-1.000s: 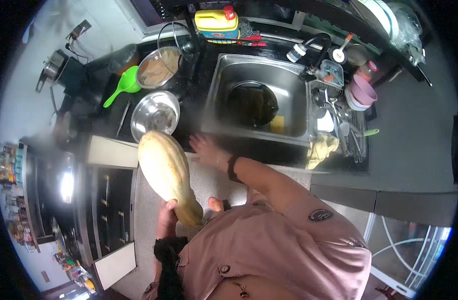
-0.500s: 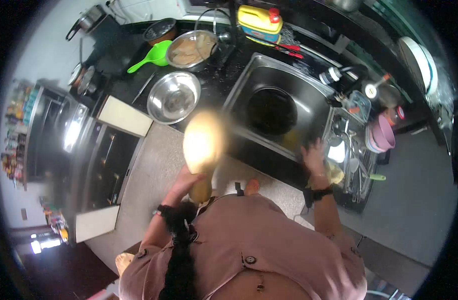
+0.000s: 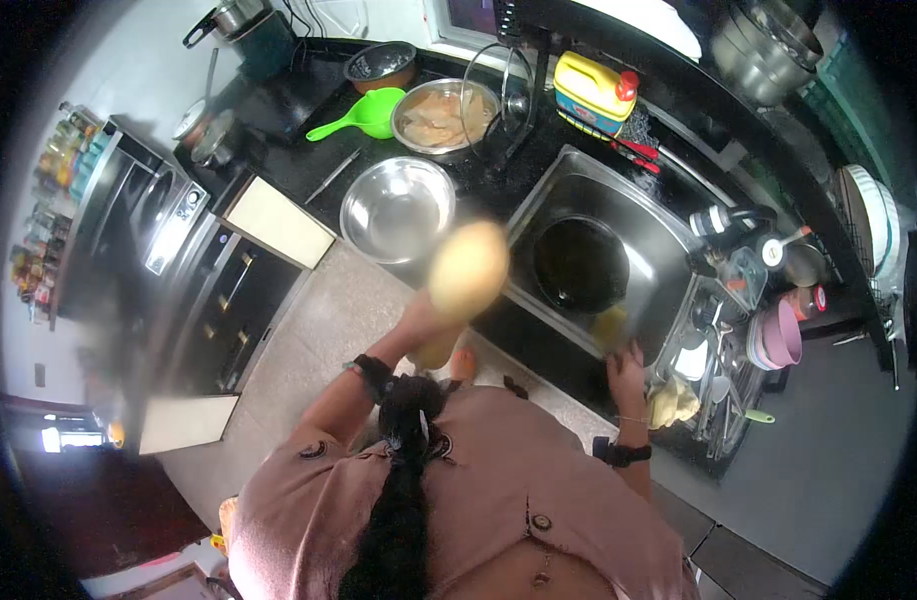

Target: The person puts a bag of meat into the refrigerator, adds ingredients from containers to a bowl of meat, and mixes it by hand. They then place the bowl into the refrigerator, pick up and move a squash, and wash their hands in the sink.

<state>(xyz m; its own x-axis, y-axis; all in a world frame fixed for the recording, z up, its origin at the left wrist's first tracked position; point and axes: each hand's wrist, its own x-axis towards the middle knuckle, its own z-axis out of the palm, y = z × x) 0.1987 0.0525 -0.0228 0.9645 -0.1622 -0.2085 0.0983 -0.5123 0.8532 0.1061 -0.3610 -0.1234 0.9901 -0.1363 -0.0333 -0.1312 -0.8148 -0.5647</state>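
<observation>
A pale yellow squash (image 3: 469, 268) is held upright in front of the counter by my left hand (image 3: 426, 318), whose fingers wrap round its narrower lower part. My right hand (image 3: 627, 372) rests at the sink's front edge, its fingers apart, close to a yellow sponge (image 3: 610, 327). Inside the steel sink (image 3: 669, 262) lies a dark round pan (image 3: 581, 264). An empty steel bowl (image 3: 399, 208) stands left of the sink, and behind it a second bowl (image 3: 444, 117) holds pale pieces in liquid. A yellow cloth (image 3: 673, 402) lies right of my right hand.
On the left of the counter are a green strainer (image 3: 375, 112), a knife (image 3: 332, 178) and a brown bowl (image 3: 381, 66). A yellow jug (image 3: 591, 92) stands behind the sink. Utensils and pink bowls (image 3: 779, 334) fill the right side. An oven (image 3: 219, 300) is far left.
The view has turned and shifted. My left hand has raised the squash from a slanting to an upright position. My right hand has moved right along the counter to the sink's front right.
</observation>
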